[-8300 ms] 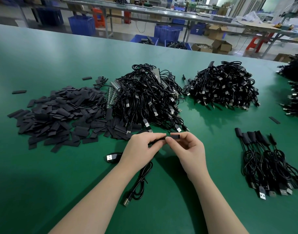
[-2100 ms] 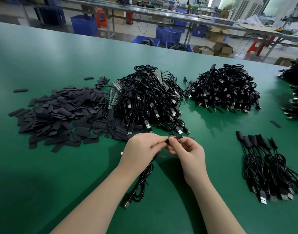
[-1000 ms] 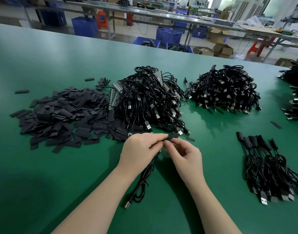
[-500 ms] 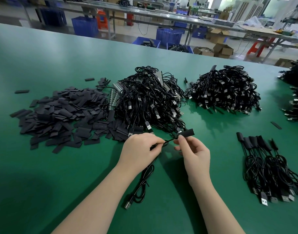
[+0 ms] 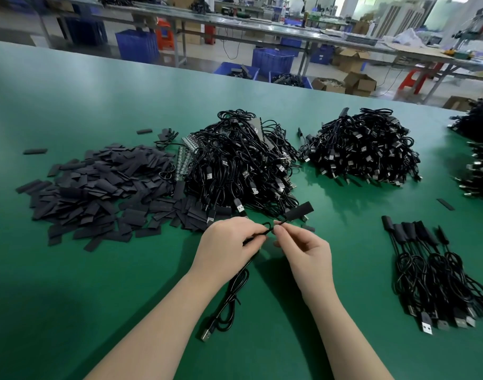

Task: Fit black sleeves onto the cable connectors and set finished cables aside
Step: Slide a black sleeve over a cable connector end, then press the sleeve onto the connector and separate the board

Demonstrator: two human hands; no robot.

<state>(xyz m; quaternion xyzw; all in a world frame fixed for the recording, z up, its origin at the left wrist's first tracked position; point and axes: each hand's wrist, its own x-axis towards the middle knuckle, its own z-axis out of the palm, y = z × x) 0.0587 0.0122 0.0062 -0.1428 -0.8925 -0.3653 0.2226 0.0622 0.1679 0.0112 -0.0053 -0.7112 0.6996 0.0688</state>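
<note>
1. Centrally, above a green surface (image 5: pixel 70 297), a person's left hand (image 5: pixel 226 248) and right hand (image 5: pixel 306 250) work on one black cable (image 5: pixel 232 294); the fingers (image 5: pixel 258 231) of the left hand are curled and clamped on the cable where it bends into a small loop.
2. Just beside them, the right hand's thumb and forefinger pinch the cable below a black sleeve (image 5: pixel 299 211), which sits over the connector end and points up and away to the right, clear of the surface.
3. Below the left hand, the rest of the cable trails down in loose coils, its USB plug (image 5: pixel 206 335) lying on the surface near the left forearm.
4. To the left lies a spread of loose flat black sleeves (image 5: pixel 97 193), with a few strays apart from it.
5. Behind the hands rises a tangled heap of cables (image 5: pixel 237 165), and a second heap (image 5: pixel 363 149) sits well apart to its right.
6. At right, a small batch of sleeved cables (image 5: pixel 432 270) lies side by side, sleeves at the far end and USB plugs at the near end.
7. Beyond the surface stand benches, blue crates (image 5: pixel 137 45) and cardboard boxes (image 5: pixel 358 83).
</note>
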